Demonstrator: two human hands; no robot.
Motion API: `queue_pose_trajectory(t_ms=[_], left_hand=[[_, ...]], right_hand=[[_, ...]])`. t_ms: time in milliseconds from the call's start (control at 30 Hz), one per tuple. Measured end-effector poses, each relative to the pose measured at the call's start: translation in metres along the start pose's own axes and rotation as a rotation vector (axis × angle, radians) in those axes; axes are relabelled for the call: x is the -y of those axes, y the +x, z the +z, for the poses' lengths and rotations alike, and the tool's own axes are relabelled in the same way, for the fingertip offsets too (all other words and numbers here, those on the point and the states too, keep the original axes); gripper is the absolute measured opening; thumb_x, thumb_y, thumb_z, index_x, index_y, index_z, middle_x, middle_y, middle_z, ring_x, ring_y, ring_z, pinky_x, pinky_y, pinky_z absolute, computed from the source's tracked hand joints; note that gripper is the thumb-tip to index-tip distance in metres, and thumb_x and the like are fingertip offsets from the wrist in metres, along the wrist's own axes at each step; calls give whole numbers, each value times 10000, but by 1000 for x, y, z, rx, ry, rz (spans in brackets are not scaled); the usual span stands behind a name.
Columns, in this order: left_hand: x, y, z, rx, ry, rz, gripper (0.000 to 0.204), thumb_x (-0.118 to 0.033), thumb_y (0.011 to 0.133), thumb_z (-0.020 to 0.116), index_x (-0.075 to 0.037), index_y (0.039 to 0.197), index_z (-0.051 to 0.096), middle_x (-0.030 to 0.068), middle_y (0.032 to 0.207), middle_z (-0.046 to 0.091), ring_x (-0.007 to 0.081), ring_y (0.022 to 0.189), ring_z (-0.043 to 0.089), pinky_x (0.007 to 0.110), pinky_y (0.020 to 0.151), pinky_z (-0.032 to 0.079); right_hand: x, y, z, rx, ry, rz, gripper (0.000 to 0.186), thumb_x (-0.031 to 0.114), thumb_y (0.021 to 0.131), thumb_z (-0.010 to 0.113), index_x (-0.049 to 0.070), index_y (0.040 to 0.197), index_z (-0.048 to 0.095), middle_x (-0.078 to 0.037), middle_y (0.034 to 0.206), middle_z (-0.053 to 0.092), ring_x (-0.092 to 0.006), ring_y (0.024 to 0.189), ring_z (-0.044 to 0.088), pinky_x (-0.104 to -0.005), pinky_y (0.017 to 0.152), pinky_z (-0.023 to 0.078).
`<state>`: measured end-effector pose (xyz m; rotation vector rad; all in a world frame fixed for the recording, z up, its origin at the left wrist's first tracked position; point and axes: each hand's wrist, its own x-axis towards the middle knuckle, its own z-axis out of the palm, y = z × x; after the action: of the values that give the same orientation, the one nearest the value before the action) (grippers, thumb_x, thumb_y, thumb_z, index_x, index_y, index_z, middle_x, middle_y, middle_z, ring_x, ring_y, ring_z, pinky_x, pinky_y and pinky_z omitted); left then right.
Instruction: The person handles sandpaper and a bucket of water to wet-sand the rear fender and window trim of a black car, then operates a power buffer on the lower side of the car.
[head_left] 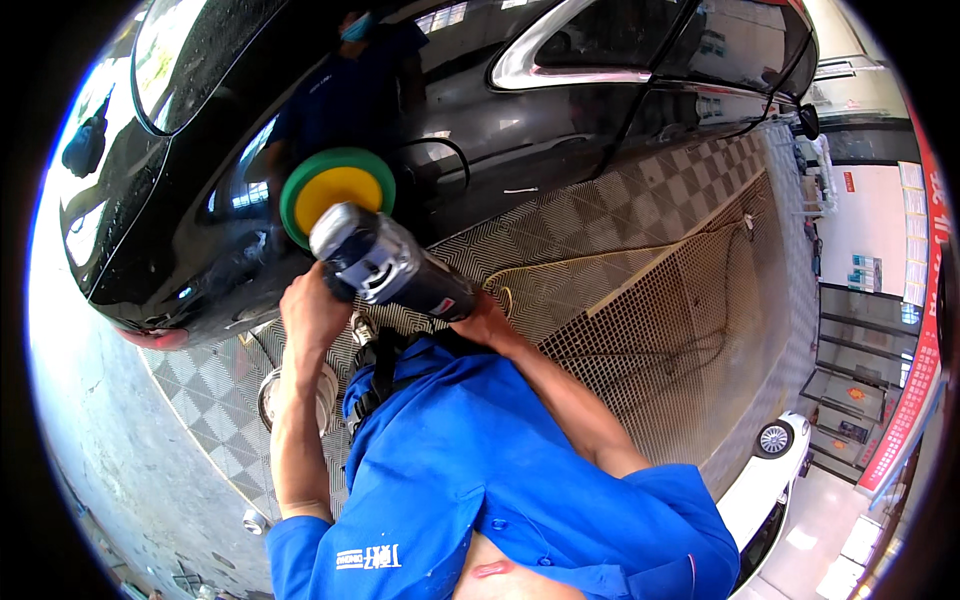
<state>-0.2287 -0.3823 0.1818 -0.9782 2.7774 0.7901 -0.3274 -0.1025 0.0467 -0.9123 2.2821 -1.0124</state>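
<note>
A car polisher with a silver head and a black body is held between my two hands. My left hand is closed round its dark side handle, just below the head. Toward the rear end of the body, my right hand is wrapped round it, its fingers partly hidden. The polisher's round foam pad, green with a yellow backing, faces the rear side of a glossy black car. Whether the pad touches the paint I cannot tell.
Patterned floor tiles and a large floor grating lie beside the car. A yellow cord crosses the floor at right. By my left forearm stands a whitish bucket; a can lies farther left. A white car is at lower right.
</note>
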Motion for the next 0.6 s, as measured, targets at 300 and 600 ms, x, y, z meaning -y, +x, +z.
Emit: queue_pose_trajectory(t_ms=[300, 600], left_hand=[[52, -45, -8, -34, -211, -99, 335, -191, 834, 734, 13, 1099, 708, 301, 976, 728, 483, 1018, 689, 500, 863, 547], [91, -122, 22, 307, -429, -145, 316, -242, 862, 710, 42, 999, 698, 184, 787, 730, 307, 751, 733, 395, 706, 553]], right_hand=[[52, -7, 5, 71, -59, 294, 486, 336, 854, 744, 65, 1250, 663, -256, 1193, 685, -442, 1121, 665, -479, 968, 546], [81, -118, 20, 157, -182, 435, 413, 338, 825, 720, 49, 1119, 697, -213, 1142, 724, -411, 1059, 690, -479, 912, 564]])
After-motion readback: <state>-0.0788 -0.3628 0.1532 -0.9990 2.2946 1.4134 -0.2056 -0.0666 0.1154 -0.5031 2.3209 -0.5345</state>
